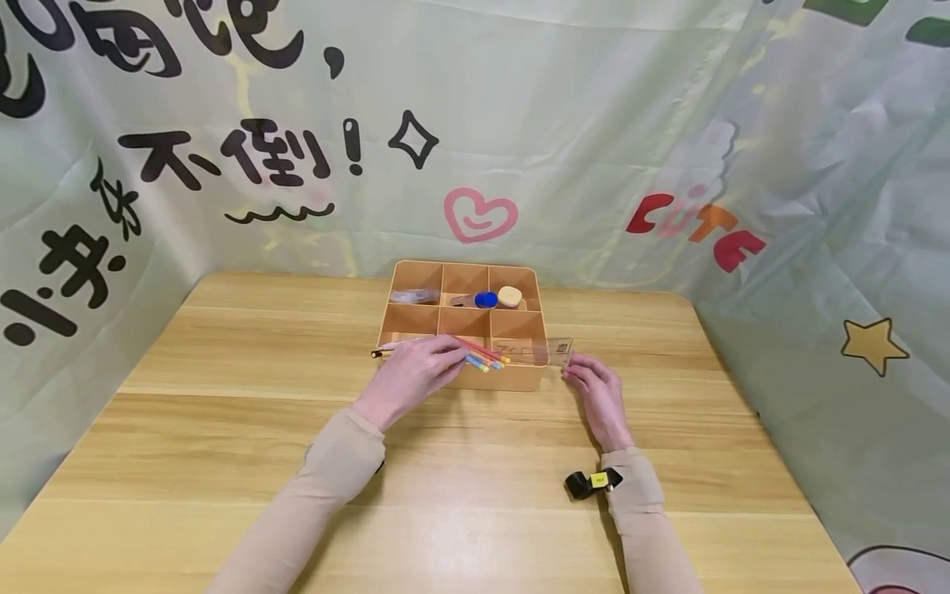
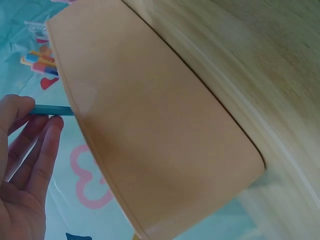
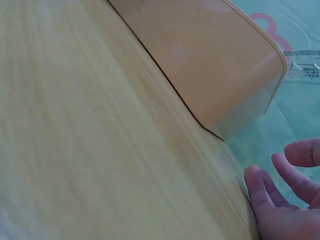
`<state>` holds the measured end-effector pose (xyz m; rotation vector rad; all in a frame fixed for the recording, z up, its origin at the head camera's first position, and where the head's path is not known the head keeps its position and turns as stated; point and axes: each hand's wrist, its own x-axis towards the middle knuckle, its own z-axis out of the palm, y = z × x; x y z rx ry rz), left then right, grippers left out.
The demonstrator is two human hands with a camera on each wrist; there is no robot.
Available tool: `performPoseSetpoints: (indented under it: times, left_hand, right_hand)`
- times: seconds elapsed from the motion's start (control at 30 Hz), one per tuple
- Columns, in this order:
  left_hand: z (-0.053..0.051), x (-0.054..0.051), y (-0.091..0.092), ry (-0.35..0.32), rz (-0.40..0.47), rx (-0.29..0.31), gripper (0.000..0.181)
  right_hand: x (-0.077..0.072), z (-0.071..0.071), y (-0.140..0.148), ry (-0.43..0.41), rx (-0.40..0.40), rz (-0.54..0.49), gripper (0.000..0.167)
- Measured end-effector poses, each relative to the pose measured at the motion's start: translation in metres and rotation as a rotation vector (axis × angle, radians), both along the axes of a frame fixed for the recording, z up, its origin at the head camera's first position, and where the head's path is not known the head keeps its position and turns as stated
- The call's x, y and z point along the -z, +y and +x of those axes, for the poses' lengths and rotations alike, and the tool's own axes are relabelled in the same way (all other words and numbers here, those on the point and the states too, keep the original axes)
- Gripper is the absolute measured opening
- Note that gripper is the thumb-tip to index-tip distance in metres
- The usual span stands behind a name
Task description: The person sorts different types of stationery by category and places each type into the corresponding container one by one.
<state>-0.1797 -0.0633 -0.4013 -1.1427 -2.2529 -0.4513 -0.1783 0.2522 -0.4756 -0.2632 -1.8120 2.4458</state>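
Observation:
A tan box with several compartments stands on the table. My left hand is over its front left side; in the left wrist view, thumb and fingers pinch a teal pencil at the rim. Several coloured pencils jut over the front edge beside that hand. A dark-tipped stick shows on the hand's other side. The clear ruler sticks out past the box's right wall. Near its end is my right hand, fingers loosely bent; the right wrist view shows them apart from the ruler, holding nothing.
The back compartments hold a clear packet, a blue round lid and a cream round piece. The wooden table runs to a printed cloth behind. A black camera is strapped at my right wrist.

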Motion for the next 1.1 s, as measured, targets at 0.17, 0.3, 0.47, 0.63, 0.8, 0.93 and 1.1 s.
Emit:
performPoseSetpoints:
  times: [0.17, 0.3, 0.47, 0.63, 0.8, 0.93, 1.1]
  left_hand:
    - [-0.0013, 0.001, 0.0014, -0.07, -0.048, -0.03, 0.02]
    - [-0.0025, 0.0013, 0.0025, -0.113, -0.082, -0.059, 0.018]
    - [-0.0038, 0.0014, 0.0032, -0.134, -0.121, -0.089, 0.016]
    - [-0.0061, 0.0034, 0.0051, -0.121, -0.145, -0.104, 0.015]
    - [-0.0064, 0.006, 0.0067, -0.1, -0.164, -0.12, 0.01]
    - [-0.0054, 0.0071, 0.0076, -0.088, -0.183, -0.148, 0.006]
    - [-0.005, 0.0086, 0.0085, -0.052, -0.197, -0.194, 0.008]
  right_hand:
    - [0.0002, 0.0005, -0.0002, 0.005, -0.004, -0.004, 0.027]
    - [0.0007, 0.0005, -0.0005, 0.011, -0.01, 0.002, 0.027]
    - [0.0005, 0.0004, -0.0007, 0.009, -0.011, 0.005, 0.028]
    - [-0.0008, 0.0008, -0.0006, 0.001, 0.0, 0.003, 0.028]
    - [0.0001, 0.0014, -0.0002, -0.027, -0.01, 0.017, 0.027]
    - [0.0014, 0.0011, 0.0001, -0.032, -0.016, 0.024, 0.027]
    - [0.0014, -0.0002, -0.0004, -0.002, -0.012, 0.02, 0.028]
